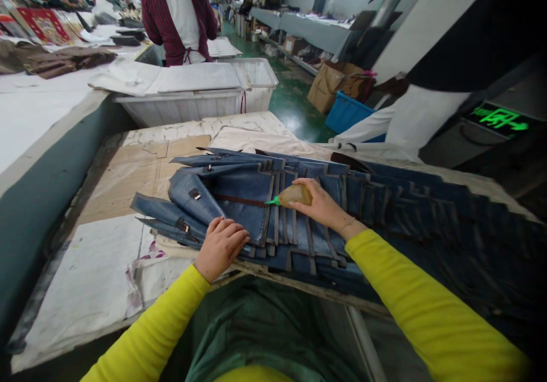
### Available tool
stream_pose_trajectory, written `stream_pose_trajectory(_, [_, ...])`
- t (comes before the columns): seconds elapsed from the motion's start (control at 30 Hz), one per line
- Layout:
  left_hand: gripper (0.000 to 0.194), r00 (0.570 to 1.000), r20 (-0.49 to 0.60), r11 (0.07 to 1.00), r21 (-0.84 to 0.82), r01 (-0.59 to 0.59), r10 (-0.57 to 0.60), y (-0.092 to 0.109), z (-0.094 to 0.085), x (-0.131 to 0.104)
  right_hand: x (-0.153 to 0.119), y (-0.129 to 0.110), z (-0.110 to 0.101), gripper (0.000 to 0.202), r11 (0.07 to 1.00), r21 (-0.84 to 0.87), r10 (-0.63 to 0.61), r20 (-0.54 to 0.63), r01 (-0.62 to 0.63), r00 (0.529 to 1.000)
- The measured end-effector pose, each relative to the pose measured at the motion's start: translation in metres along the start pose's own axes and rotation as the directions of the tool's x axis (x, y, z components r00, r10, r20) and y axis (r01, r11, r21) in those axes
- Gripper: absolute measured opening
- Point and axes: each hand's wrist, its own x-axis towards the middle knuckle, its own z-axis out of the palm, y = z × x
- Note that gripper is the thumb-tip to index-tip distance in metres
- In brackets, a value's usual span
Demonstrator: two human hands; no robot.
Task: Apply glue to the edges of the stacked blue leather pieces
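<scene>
A yellowish squeeze bottle with a green nozzle is wrapped in the fingers of my right hand. It lies nearly level, and its nozzle tip meets the end of a dark brown strip on the top blue panel. My left hand is at the near edge of that panel, its fingers bent together over the material and its thumb hidden. To the left, the panel's folded-back part carries a small dark tab with a light metal piece. More grey-edged blue panels overlap beneath and to the right.
Cardboard and white sheeting cover the table's left part. Behind stand white plastic bins and a person in a dark red checked top. Another person in white trousers is at the right, near a blue crate.
</scene>
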Motion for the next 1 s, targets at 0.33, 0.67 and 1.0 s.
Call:
stream_pose_trajectory(0.33, [0.018, 1.000, 0.016, 1.000, -0.005, 0.008, -0.008, 0.001, -0.001, 0.000, 0.027, 0.029, 0.013, 0.047, 0.999, -0.033, -0.015, -0.088, 0.012, 0.996])
stream_pose_trajectory(0.67, [0.018, 0.999, 0.037, 1.000, -0.013, 0.020, -0.019, 0.001, 0.000, 0.000, 0.051, 0.041, 0.017, 0.044, 0.993, -0.115, -0.051, -0.193, 0.029, 0.980])
stream_pose_trajectory(1.0, [0.018, 1.000, 0.020, 0.999, -0.026, 0.022, -0.021, 0.001, 0.000, 0.001, 0.041, 0.048, 0.014, 0.048, 0.995, 0.017, 0.103, -0.119, -0.102, 0.987])
